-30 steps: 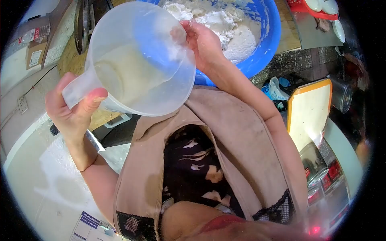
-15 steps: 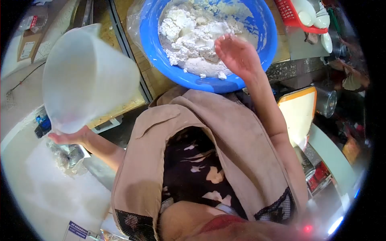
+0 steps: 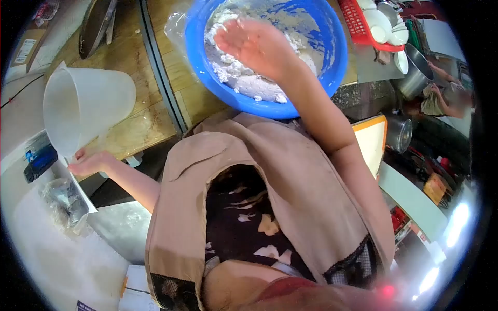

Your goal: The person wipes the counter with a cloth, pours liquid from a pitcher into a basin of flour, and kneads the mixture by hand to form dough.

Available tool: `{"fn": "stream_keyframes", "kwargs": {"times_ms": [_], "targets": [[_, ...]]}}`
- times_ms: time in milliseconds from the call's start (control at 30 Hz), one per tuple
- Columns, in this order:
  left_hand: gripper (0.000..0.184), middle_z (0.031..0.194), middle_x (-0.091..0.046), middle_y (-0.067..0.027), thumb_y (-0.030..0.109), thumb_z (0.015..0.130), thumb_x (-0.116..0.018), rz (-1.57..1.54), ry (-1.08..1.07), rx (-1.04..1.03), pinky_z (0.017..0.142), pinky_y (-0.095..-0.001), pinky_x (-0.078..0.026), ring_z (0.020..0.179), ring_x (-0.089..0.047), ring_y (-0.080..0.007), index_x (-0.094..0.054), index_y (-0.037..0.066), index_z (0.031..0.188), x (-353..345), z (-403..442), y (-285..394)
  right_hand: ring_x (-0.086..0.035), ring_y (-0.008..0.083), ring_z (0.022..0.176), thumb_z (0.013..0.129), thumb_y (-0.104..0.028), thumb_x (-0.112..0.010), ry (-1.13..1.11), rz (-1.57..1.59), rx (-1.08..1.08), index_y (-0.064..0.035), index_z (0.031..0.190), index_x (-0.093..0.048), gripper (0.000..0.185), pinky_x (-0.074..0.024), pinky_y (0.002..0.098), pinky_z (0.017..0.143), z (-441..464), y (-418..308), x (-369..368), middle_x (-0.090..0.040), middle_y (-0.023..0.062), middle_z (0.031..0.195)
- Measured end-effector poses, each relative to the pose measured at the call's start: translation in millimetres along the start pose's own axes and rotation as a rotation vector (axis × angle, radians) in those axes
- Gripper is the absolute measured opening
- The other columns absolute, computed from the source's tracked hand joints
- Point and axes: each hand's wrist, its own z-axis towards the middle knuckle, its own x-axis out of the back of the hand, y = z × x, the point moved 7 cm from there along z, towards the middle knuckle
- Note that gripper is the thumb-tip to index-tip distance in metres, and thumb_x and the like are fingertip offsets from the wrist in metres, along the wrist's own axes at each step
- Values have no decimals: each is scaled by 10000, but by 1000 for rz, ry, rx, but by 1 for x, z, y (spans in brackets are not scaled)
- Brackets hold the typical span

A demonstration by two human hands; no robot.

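Note:
A large blue basin [image 3: 199, 67] holds a crumbly white, flour-like mixture [image 3: 259, 88], with white smears on its inner wall. Over it is my right hand [image 3: 257, 46], open and holding nothing, fingers stretched to the left. Whether it touches the mixture cannot be told. On the left, my left hand [image 3: 92, 163] grips a translucent plastic pitcher [image 3: 104, 96] at its near side, where the handle is mostly hidden. The pitcher lies tilted with its wide mouth facing left, over the wooden table. I see no contents in it.
The wooden table [image 3: 140, 122] has a dark metal strip across it. A red basket [image 3: 358, 23] of white bowls stands right of the basin. A metal pot [image 3: 415, 72] and another person [image 3: 441, 98] are at far right. Clear plastic film [image 3: 176, 23] lies left of the basin.
The pitcher appears smaller and lower, away from my head, still in my left hand. My right hand has swung left from the basin's right side to over the mixture. The view has shifted slightly.

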Motion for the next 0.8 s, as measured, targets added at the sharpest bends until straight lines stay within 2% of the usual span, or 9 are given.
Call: {"fn": "stream_keyframes", "kwargs": {"times_ms": [67,100,167,300,433,567,633,767,800], "targets": [[331,811,-373,-91,323,791,-489,370,167,-535,685,-315,-355,731,-390,-216,-384,10,812,-1,-6,41,-552,258,944,826,-140,-498,-108,-115,-40,6,887,-560,170,-439,358,859,-15,5,19,-586,133,949],[331,811,-373,-91,323,791,-489,364,159,-521,685,-315,-355,731,-390,-216,-384,10,812,-6,-5,45,-552,258,944,826,-140,-498,-95,-119,-29,6,887,-560,170,-439,358,859,-27,-2,30,-586,133,949],[296,892,-356,-119,185,758,-554,776,241,-1311,726,-335,-352,801,-388,-237,-353,0,872,-39,-54,89,-569,249,910,839,-155,-484,159,-406,-155,21,888,-557,197,-446,354,851,-56,-14,70,-592,132,934],[165,867,-547,-85,-2,656,-584,595,-742,-839,769,-369,-377,847,-507,-253,-531,44,806,-117,-140,39,-585,239,850,879,-145,-439,445,-478,381,56,918,-538,227,-463,350,822,-80,-96,122,-590,132,869],[248,1004,-540,-132,73,710,-591,336,-1321,-702,858,-385,-352,975,-490,-286,-583,49,957,-179,-265,44,-552,186,919,889,-153,-412,540,-739,381,55,1039,-528,281,-420,304,862,-69,-113,119,-592,127,958],[388,1106,-461,-182,80,710,-565,463,-1174,-524,897,-393,-317,1012,-433,-326,-501,20,1088,-213,-272,19,-529,147,921,879,-209,-440,663,-1286,475,23,1047,-549,307,-406,267,830,-41,-151,153,-592,89,980],[472,1179,-381,-206,85,727,-563,536,-1157,-350,931,-404,-279,1057,-386,-356,-426,7,1172,-218,-264,-7,-572,209,868,851,-245,-451,825,-1534,299,2,1040,-570,333,-426,298,778,-22,-160,175,-610,88,913],[406,1134,-428,-196,122,817,-514,503,-1130,-11,874,-369,-356,997,-467,-308,-414,-12,1186,-213,-257,-36,-574,226,881,841,-278,-465,805,-1460,132,8,1040,-569,364,-429,316,775,27,-156,212,-617,101,889],[406,1134,-428,-196,122,817,-514,518,-1120,-8,874,-369,-356,997,-467,-308,-414,-12,1186,-214,-255,-37,-559,207,908,847,-281,-462,761,-1174,85,-1,1083,-539,374,-428,301,788,41,-148,213,-586,94,984]]}}
